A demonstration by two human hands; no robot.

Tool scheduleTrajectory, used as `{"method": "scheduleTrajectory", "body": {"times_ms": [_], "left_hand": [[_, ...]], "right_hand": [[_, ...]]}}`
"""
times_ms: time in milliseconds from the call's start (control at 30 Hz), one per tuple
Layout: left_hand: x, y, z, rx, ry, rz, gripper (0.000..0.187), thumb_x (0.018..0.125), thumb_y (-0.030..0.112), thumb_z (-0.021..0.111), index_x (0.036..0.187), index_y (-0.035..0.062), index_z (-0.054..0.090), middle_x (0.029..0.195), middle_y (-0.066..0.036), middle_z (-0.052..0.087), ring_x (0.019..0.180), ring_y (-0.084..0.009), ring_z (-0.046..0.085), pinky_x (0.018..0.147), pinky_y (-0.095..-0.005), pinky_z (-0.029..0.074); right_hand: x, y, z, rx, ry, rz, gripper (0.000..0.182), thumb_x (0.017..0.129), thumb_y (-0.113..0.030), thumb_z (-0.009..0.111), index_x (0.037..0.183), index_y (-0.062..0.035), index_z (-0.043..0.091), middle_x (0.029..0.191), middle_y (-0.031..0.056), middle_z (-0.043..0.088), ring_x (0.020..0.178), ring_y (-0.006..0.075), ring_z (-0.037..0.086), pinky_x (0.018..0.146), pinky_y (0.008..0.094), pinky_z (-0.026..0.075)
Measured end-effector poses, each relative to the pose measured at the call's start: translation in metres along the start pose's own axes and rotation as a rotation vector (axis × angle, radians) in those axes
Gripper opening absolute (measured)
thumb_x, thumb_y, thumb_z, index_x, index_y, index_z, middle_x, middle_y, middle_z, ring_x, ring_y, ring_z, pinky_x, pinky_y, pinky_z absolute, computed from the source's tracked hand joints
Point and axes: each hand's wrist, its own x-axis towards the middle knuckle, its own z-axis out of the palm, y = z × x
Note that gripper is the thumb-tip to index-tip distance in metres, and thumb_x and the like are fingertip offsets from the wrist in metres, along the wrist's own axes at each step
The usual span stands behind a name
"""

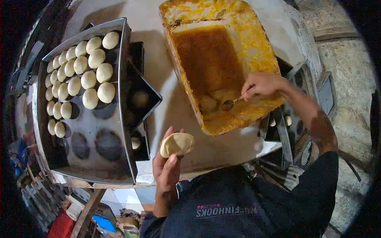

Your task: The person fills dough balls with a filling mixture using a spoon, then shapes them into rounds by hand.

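My left hand (167,170) holds a flattened piece of pale dough (177,143) up off the table, fingers beneath it and thumb at its near edge. My right hand (260,86) is closed on the handle of a small spoon (228,104). The spoon's bowl dips into the brown filling, a syrupy or grainy mass (210,55), at the near end of a large yellow-smeared tub (258,43). To the left, a metal baking tray (89,139) carries several rows of round dough balls (104,73), with dark round marks on its near part.
More metal trays (145,101) are stacked at angles under the left tray, some with dough balls showing. Further trays (283,135) lie beside the tub on the right. The pale table (216,152) ends near my body.
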Motion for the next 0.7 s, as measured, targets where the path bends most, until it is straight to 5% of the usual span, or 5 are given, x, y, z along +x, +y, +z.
{"method": "scheduleTrajectory", "body": {"times_ms": [133, 300, 400, 633, 700], "left_hand": [[-0.008, 0.007, 0.026, -0.046, 0.097, -0.009, 0.056, 0.097, 0.021, 0.048, 0.14, -0.0098, 0.03, 0.139, -0.023, 0.042, 0.128, -0.0294, 0.044, 0.108, -0.0403, 0.033], [-0.022, 0.009, 0.059, -0.228, 0.027, -0.096, 0.054, 0.1, 0.026, 0.041, 0.141, -0.0069, 0.031, 0.143, -0.019, 0.039, 0.129, -0.0264, 0.043, 0.108, -0.0388, 0.034], [-0.033, -0.008, 0.059, -0.266, 0.197, -0.167, 0.054, 0.099, 0.036, 0.043, 0.135, -0.0028, 0.042, 0.127, -0.014, 0.054, 0.106, -0.0197, 0.055, 0.078, -0.0241, 0.049], [-0.05, -0.075, -0.001, -0.11, 0.548, -0.224, 0.042, 0.098, 0.025, 0.051, 0.129, -0.0019, 0.047, 0.125, -0.013, 0.055, 0.113, -0.0221, 0.055, 0.094, -0.0342, 0.048], [-0.058, -0.082, 0.007, -0.184, 0.509, 0.005, 0.044, 0.096, 0.025, 0.053, 0.131, -0.002, 0.047, 0.124, -0.013, 0.056, 0.109, -0.0228, 0.057, 0.092, -0.032, 0.048]], "right_hand": [[-0.047, -0.059, 0.047, 0.194, 0.283, -0.176, 0.019, 0.082, -0.014, 0.062, 0.091, 0.0017, 0.069, 0.076, 0.0109, 0.068, 0.067, 0.0177, 0.062, 0.06, 0.0314, 0.046], [-0.057, -0.105, 0.13, -0.127, 0.765, -0.449, 0.024, 0.081, 0.0, 0.057, 0.103, -0.0005, 0.068, 0.074, 0.0086, 0.061, 0.063, 0.0227, 0.059, 0.064, 0.0328, 0.049], [-0.018, -0.067, 0.201, -0.388, 1.021, -0.471, 0.055, 0.073, 0.001, 0.055, 0.127, -0.0051, 0.057, 0.084, 0.01, 0.056, 0.072, 0.0266, 0.058, 0.068, 0.0344, 0.052], [0.056, 0.017, 0.281, -0.443, 1.15, -0.3, 0.059, 0.07, -0.002, 0.056, 0.129, -0.0098, 0.057, 0.097, 0.0141, 0.059, 0.087, 0.0314, 0.059, 0.074, 0.0401, 0.051], [0.1, 0.085, 0.293, -0.302, 1.043, -0.117, 0.057, 0.072, -0.004, 0.058, 0.128, -0.0094, 0.057, 0.1, 0.0148, 0.06, 0.089, 0.0322, 0.06, 0.075, 0.0412, 0.052]]}}
